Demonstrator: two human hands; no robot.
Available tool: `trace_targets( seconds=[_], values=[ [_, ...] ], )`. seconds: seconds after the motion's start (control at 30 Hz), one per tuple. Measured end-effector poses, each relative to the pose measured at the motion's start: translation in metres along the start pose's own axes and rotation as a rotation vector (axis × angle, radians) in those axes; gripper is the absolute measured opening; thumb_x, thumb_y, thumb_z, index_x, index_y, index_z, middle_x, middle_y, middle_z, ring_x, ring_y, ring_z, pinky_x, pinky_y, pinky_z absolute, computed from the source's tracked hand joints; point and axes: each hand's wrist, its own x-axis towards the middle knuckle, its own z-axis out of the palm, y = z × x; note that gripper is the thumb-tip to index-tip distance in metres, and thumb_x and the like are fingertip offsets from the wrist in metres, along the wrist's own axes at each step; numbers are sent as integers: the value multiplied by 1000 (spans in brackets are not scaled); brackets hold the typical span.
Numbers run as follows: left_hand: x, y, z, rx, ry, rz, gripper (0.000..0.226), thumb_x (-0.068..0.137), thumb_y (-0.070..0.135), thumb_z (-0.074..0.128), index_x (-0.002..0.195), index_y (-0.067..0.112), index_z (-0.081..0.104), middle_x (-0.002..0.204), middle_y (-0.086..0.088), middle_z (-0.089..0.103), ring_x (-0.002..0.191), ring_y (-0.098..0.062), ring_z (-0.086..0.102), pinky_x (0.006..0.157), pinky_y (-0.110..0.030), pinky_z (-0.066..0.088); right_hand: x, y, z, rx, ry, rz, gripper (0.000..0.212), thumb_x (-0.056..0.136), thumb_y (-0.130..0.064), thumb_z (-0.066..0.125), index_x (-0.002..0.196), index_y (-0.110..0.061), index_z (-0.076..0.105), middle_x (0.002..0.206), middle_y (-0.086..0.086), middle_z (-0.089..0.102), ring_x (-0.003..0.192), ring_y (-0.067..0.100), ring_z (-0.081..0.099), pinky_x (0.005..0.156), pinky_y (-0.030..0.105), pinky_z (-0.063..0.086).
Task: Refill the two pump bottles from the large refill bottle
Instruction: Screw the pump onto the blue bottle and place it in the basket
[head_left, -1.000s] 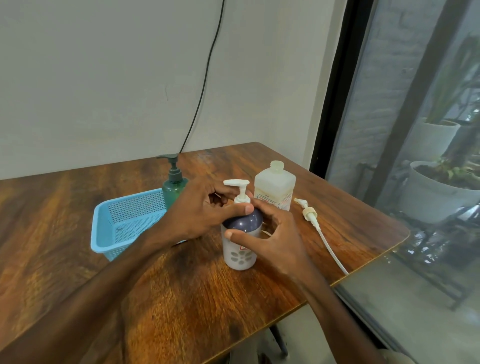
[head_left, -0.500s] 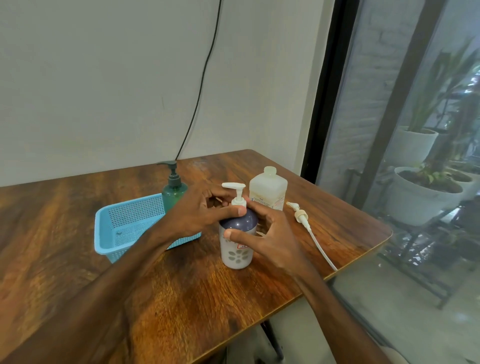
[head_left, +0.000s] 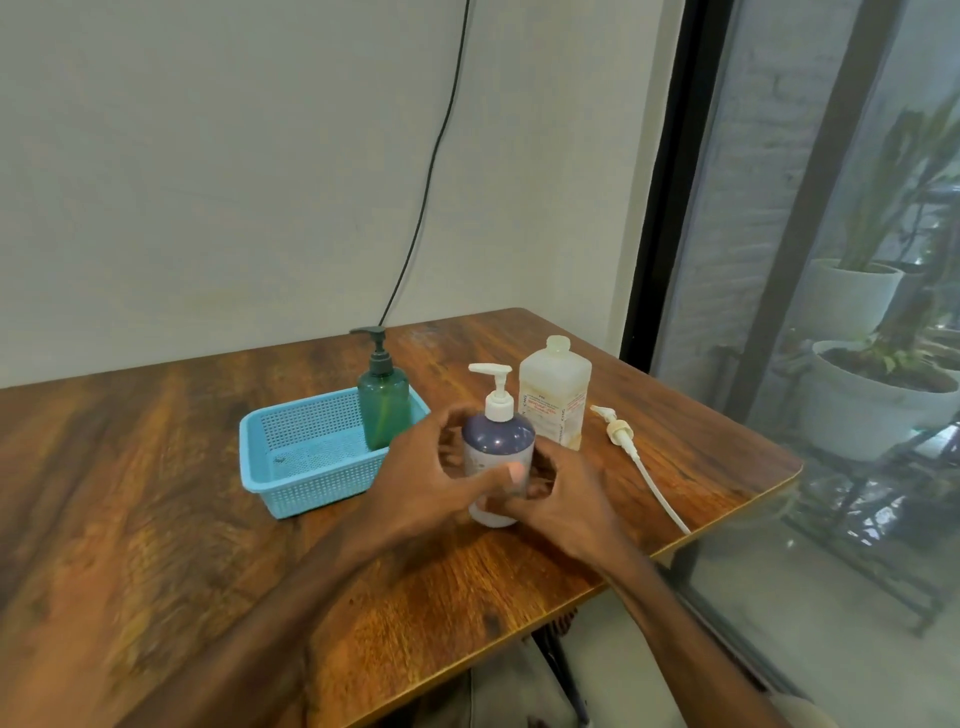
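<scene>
- Pump bottle (head_left: 498, 441) stands upright on the counter (head_left: 156, 493), just in front of the refill bottle (head_left: 555, 400).
- Left grip (head_left: 415, 478) is wrapped round its body, with the thumb across the front.
- Right grip (head_left: 566, 504) is clamped on its lower right side, fingers curled; motion blur softens both.
- Green bottle (head_left: 384, 410) stands in the basket (head_left: 291, 483).

Hands dropped from the pump to the bottle's body.
The left hand (head_left: 421, 483) has left the white pump (head_left: 496, 387) collar and now wraps the purple pump bottle (head_left: 497, 441) lower down, thumb across its front; the right hand (head_left: 566, 499) has slid towards the base.
</scene>
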Motion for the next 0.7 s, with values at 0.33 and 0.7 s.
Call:
trace_targets(
  seconds=[0.33,0.7],
  values=[
    [-18,5,-28,119,191,-65,69,67,48,92,121,36,50,104,32,51,93,13,52,68,4,38,2,-21,22,220,-11,-113,75,70,-40,89,137,-30,57,123,-22,68,110,-9,63,83,14,55],
    [-14,-6,-124,142,520,-130,63,71,45,92,123,20,68,113,9,73,94,-1,69,72,-10,54,21,-41,53,347,45,-129,35,85,-24,81,118,-25,71,105,-11,77,98,6,73,89,37,62]
  ],
)
